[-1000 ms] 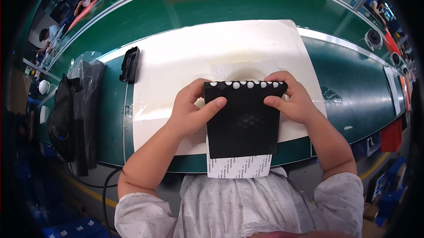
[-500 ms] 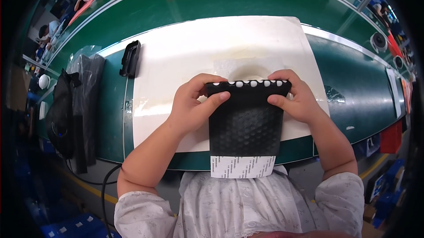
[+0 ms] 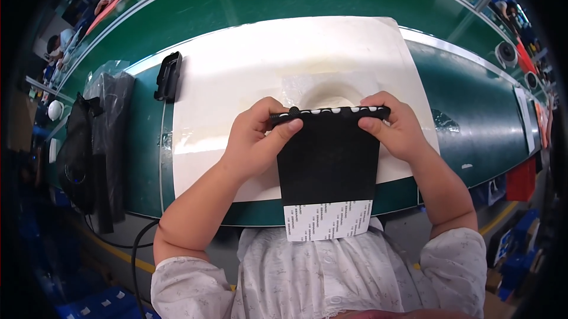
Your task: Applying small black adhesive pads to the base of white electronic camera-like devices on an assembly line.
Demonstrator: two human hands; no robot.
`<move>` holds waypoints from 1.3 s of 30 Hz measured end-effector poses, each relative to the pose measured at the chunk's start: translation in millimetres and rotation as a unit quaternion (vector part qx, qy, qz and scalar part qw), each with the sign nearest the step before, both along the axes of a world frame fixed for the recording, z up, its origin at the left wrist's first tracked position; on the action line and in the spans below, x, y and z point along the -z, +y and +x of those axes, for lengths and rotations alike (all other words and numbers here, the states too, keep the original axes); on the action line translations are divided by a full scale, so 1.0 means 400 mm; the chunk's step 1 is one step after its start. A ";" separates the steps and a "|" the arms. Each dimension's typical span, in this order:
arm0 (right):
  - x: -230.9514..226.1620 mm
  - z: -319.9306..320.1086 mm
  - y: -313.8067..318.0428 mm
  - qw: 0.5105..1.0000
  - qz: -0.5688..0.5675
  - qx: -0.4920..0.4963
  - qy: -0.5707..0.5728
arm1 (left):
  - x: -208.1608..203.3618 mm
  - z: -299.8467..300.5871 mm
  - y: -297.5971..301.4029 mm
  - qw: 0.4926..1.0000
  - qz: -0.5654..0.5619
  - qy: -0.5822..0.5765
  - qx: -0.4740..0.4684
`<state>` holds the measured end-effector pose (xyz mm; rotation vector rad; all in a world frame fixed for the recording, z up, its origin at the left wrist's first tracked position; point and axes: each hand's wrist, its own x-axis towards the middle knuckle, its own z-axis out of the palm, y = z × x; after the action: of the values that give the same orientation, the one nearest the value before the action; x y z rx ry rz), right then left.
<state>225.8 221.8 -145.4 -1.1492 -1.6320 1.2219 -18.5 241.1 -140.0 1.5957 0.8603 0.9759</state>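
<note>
The left hand (image 3: 251, 141) and right hand (image 3: 402, 133) have brought their thumbs closer to the white-spotted upper edge of the black sheet (image 3: 328, 159), and the bumps seen on its face half a second ago no longer show. Each hand pinches one upper corner, thumb in front, the other fingers mostly hidden behind. The sheet hangs between the hands, a white printed strip (image 3: 328, 221) below them. A black tray (image 3: 169, 76) lies beyond the left hand, to its left.
</note>
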 end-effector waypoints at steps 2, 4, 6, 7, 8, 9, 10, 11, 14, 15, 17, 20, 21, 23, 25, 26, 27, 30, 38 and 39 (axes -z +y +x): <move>0.001 0.001 -0.002 1.000 -0.015 0.009 0.006 | 0.007 -0.003 0.001 1.000 -0.012 -0.003 -0.002; -0.003 -0.001 -0.003 1.000 -0.010 0.014 -0.005 | 0.006 -0.006 0.001 1.000 -0.021 -0.003 -0.001; -0.002 0.000 -0.003 1.000 0.001 0.016 -0.008 | 0.008 -0.004 -0.001 1.000 -0.028 -0.002 0.000; -0.001 0.000 -0.003 1.000 0.012 0.014 -0.011 | 0.011 -0.002 -0.001 0.999 -0.031 -0.006 -0.006; -0.001 0.000 -0.003 1.000 0.012 0.016 -0.011 | 0.012 0.000 -0.002 0.999 -0.034 -0.010 -0.013; -0.002 0.000 -0.003 0.999 0.018 0.018 -0.020 | 0.011 0.002 -0.003 0.999 -0.035 -0.010 -0.011; -0.003 0.001 -0.004 0.999 0.023 0.020 -0.029 | 0.010 0.003 -0.004 0.999 -0.036 -0.011 -0.010; -0.004 0.002 -0.006 0.999 0.023 0.022 -0.029 | 0.009 0.005 -0.005 0.999 -0.037 -0.012 -0.009; -0.005 0.005 -0.006 0.998 0.032 0.027 -0.046 | 0.009 0.010 -0.005 1.000 -0.026 -0.012 -0.008; -0.004 0.005 -0.006 0.997 0.041 0.028 -0.054 | 0.009 0.009 -0.004 1.000 -0.027 -0.011 -0.009; 0.000 0.008 -0.003 0.997 0.048 0.027 -0.061 | 0.011 0.007 0.000 0.999 -0.032 -0.005 -0.002; 0.002 0.007 0.001 0.999 0.022 0.021 -0.025 | 0.006 0.012 0.002 0.999 -0.046 -0.014 -0.007; -0.001 0.002 0.003 1.000 0.006 0.021 -0.014 | 0.006 0.011 0.002 0.999 -0.045 -0.012 -0.011; 0.001 -0.007 0.006 1.000 -0.009 0.011 -0.001 | 0.008 0.008 0.002 0.997 -0.063 -0.032 -0.011; 0.011 -0.014 0.011 0.995 0.078 0.043 -0.048 | 0.006 0.004 0.002 0.998 -0.052 -0.010 -0.025; 0.002 -0.010 0.008 0.996 0.053 0.040 -0.058 | -0.001 0.004 0.005 0.998 -0.055 0.005 -0.009; 0.004 -0.009 0.004 0.997 0.046 0.046 -0.041 | 0.008 0.007 0.008 0.999 -0.040 -0.005 -0.008; 0.025 0.005 -0.001 0.995 0.073 0.054 -0.027 | 0.016 0.011 0.015 0.998 -0.051 0.005 0.021; 0.028 -0.008 -0.002 0.999 0.019 0.027 0.028 | 0.002 0.002 0.008 1.000 -0.010 0.015 0.004; 0.029 -0.007 -0.002 0.999 0.035 0.032 0.026 | 0.000 0.002 0.009 0.999 -0.005 0.028 0.015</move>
<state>222.9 220.9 -157.0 -1.1096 -1.5749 1.1357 -17.8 244.6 -140.0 1.6284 0.8765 0.9089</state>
